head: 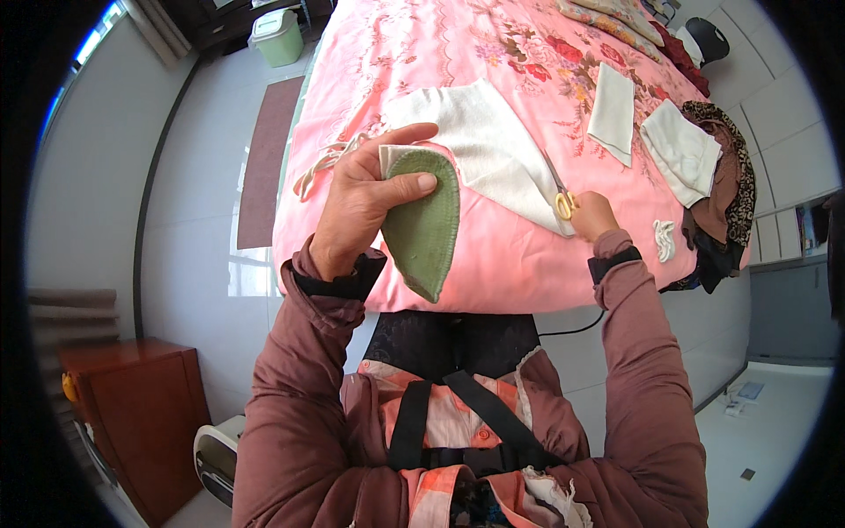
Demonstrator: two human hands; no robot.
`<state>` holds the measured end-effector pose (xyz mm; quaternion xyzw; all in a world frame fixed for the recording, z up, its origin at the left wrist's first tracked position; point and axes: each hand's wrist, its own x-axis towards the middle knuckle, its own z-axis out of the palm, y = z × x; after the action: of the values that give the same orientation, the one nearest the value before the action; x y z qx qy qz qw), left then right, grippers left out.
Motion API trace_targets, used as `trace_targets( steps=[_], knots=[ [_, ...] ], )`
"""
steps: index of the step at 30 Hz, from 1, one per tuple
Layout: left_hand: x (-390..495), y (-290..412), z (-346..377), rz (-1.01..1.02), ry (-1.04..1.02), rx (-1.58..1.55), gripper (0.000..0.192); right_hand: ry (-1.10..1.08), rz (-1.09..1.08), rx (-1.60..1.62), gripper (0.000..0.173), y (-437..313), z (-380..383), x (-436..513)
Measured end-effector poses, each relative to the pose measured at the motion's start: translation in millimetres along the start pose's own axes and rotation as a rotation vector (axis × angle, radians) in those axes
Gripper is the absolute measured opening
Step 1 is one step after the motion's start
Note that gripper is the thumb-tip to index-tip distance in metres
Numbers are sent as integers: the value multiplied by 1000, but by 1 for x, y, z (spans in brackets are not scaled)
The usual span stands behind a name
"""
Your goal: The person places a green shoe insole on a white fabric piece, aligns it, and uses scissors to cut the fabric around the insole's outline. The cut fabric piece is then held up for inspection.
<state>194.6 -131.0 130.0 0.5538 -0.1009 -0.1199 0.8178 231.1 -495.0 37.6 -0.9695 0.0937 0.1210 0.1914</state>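
My left hand holds up a green, pointed oval fabric piece with stitched edges, its thumb across the front; a bit of white cloth shows behind its top. My right hand is at the yellow handles of a pair of scissors, whose blades point away from me over the edge of a large white cloth. Whether the fingers are through the handles is hidden. The white cloth lies on a pink floral bedspread, beyond and between my hands.
White strips lie at the bed's left. Toward the right are a folded white cloth piece, another white folded cloth, a small white bundle and dark and brown clothing. A green bin stands beyond the mat.
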Motion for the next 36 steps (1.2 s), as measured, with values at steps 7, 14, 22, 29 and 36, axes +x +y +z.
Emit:
trace_targets(
  steps=[7,14,22,29,36],
  knots=[
    [-19,-6,16,-6,-72,157,55,-193,-564,834,30,-136,-49,-87],
    [-28,-20,18,53,-141,197,57,-239,-606,577,19,-194,-54,-113],
    [-45,-43,-28,-205,-410,191,40,62,-678,400,16,-179,-43,-135],
    [-61,-74,-100,-352,-217,307,38,-11,-83,1026,21,-112,17,-126],
    [-39,-119,-106,-552,205,354,24,-31,297,1113,23,-65,122,-103]
  ],
)
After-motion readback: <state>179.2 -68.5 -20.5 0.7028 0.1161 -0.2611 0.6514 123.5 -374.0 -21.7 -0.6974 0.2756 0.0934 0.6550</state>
